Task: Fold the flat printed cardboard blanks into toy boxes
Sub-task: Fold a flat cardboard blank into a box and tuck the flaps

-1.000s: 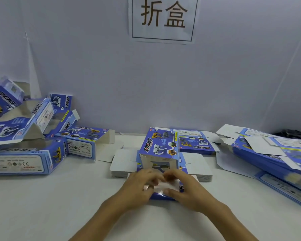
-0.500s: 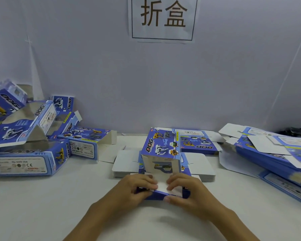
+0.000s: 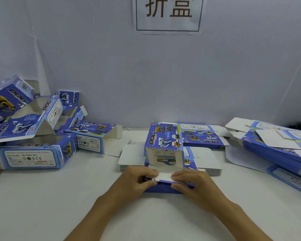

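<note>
Box in hand: a half-formed blue "DOG" toy box (image 3: pixel 164 145) is stood on the white desk (image 3: pixel 59 197), just in front of a stack of flat blanks (image 3: pixel 207 162); its near end is open, with a white flap (image 3: pixel 163 176) laid toward the viewer.
Handling: the printed cardboard is judged to be light and thin, stiff across the panels but ready to bend along the scored creases; a glossy face may let fingers slide. It is best taken at the flap edges and corners, near the crease, so that panels are not dented.
Left hand: the left hand (image 3: pixel 137 181) is set at the flap's left end, fingers curled over the top and thumb beneath, so the flap and the box's edge are pinched.
Right hand: the right hand (image 3: pixel 193 184) mirrors it at the right end, fingers laid over the flap and thumb against the blue front edge, gripping the same flap.
Pose: both forearms are brought in from below, converging on the box, wrists low above the desk.
Step judged: the end flap is being folded and tucked.
Surroundings: finished boxes (image 3: pixel 31 153) are piled at the left; more blanks (image 3: pixel 276 150) lie at the right.
</note>
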